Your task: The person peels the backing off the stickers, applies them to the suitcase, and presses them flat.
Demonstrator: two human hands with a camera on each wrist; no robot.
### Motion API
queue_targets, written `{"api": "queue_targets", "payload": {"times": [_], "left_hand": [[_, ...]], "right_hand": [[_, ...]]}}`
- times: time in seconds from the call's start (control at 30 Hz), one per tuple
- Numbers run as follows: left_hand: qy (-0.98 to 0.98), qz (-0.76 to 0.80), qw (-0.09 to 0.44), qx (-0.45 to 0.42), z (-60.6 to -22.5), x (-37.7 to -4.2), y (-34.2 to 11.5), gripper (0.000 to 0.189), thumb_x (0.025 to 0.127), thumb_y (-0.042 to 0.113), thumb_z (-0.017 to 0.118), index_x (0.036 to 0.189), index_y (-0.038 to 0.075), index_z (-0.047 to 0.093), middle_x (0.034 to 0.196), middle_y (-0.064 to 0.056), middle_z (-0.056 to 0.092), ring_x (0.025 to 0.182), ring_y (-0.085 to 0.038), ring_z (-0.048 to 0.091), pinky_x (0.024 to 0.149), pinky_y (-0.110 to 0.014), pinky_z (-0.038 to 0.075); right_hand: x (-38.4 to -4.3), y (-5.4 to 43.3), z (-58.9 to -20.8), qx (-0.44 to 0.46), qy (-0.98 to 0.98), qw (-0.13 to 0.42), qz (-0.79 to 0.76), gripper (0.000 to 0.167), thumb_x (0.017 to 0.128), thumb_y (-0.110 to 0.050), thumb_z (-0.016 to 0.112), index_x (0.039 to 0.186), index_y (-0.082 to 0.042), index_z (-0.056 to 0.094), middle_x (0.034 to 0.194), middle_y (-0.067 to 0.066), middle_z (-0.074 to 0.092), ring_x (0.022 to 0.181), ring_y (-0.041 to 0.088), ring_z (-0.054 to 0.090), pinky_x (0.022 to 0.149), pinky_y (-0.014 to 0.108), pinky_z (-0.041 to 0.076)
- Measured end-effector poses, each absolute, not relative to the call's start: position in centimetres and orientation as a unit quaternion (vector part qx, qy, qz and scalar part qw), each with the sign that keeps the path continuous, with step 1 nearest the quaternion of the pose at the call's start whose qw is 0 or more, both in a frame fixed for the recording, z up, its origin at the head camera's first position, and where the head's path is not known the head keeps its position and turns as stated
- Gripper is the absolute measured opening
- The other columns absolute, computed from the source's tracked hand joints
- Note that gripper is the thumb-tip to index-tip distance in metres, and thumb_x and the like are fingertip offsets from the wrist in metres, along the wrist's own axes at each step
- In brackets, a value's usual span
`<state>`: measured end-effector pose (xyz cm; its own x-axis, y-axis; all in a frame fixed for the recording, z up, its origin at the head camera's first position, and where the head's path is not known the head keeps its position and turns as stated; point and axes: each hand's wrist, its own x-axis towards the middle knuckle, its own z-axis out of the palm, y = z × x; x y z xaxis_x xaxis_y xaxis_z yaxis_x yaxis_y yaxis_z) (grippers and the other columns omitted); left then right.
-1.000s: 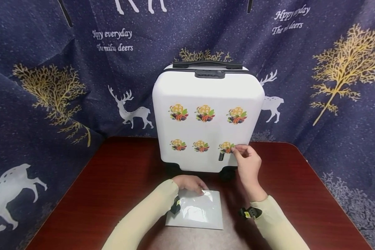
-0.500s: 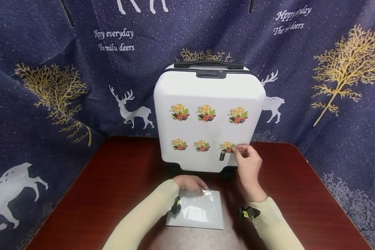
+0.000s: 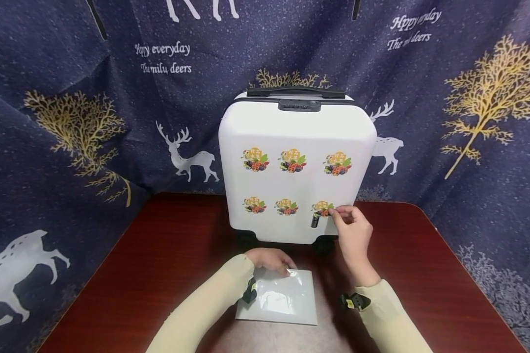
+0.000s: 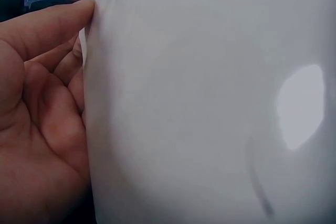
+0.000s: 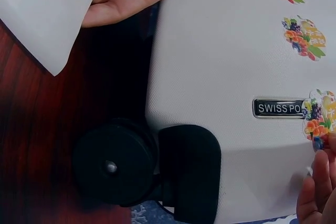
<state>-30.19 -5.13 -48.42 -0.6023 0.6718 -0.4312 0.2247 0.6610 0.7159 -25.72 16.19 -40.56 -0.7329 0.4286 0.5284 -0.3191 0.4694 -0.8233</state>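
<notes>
A white hard-shell suitcase (image 3: 298,127) stands upright on the table, its front bearing two rows of fruit stickers. My right hand (image 3: 354,233) is at its lower right, thumb and forefinger pinching the edge of a fruit sticker (image 3: 321,208). In the right wrist view, that sticker (image 5: 317,116) overlaps one end of a black "SWISS PO..." nameplate (image 5: 277,108). Low in front of the suitcase, my left hand (image 3: 270,258) grips the far edge of a glossy white sheet (image 3: 287,299). The left wrist view shows the thumb on the sheet's face (image 4: 199,98), other fingers partly hidden behind it.
The red-brown wooden table (image 3: 159,255) extends to both sides. Black wheels (image 5: 113,163) support the suitcase, and a black carry handle (image 3: 296,91) tops it. Close behind hangs a dark blue cloth (image 3: 265,44) printed with deer and gold trees.
The head view has shifted very slightly. Both hands keep their places and holds, on the sticker and on the sheet.
</notes>
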Motion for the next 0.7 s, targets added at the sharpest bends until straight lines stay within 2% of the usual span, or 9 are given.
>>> {"api": "queue_targets", "payload": {"times": [0.37,0.5,0.6,0.7], "left_hand": [[0.842,0.308,0.358,0.262,-48.38,-30.19,-5.07,0.034,0.092,0.011,0.069,0.125,0.009,0.072,0.128,-0.007,0.071,0.11,-0.014,0.058,0.111,-0.039,0.044],[0.841,0.308,0.359,0.262,-48.48,-30.26,-5.04,0.034,0.092,0.012,0.068,0.125,0.009,0.072,0.128,-0.007,0.071,0.11,-0.014,0.058,0.112,-0.039,0.043],[0.842,0.307,0.357,0.262,-48.57,-30.28,-5.03,0.034,0.091,0.012,0.069,0.125,0.009,0.072,0.128,-0.007,0.071,0.11,-0.014,0.058,0.111,-0.038,0.044],[0.842,0.308,0.354,0.265,-48.6,-30.28,-5.0,0.035,0.091,0.011,0.069,0.125,0.008,0.072,0.129,-0.008,0.071,0.111,-0.013,0.058,0.11,-0.036,0.045]], "right_hand": [[-25.86,16.31,-40.94,-0.039,-0.772,0.372,0.514,0.015,0.09,-0.014,0.078,0.092,0.001,0.074,0.083,0.022,0.073,0.065,-0.011,0.05,0.059,0.009,0.039],[-25.93,16.35,-41.07,-0.04,-0.764,0.379,0.521,0.015,0.089,-0.012,0.08,0.091,0.002,0.074,0.078,0.016,0.072,0.063,-0.013,0.051,0.06,0.007,0.04],[-25.92,16.34,-41.16,-0.043,-0.762,0.383,0.521,0.015,0.088,-0.013,0.081,0.09,0.001,0.074,0.075,0.01,0.071,0.061,-0.014,0.051,0.059,0.007,0.04],[-25.87,16.39,-41.29,-0.04,-0.763,0.387,0.517,0.016,0.088,-0.013,0.081,0.089,0.002,0.074,0.074,0.013,0.07,0.061,-0.013,0.05,0.058,0.007,0.039]]}}
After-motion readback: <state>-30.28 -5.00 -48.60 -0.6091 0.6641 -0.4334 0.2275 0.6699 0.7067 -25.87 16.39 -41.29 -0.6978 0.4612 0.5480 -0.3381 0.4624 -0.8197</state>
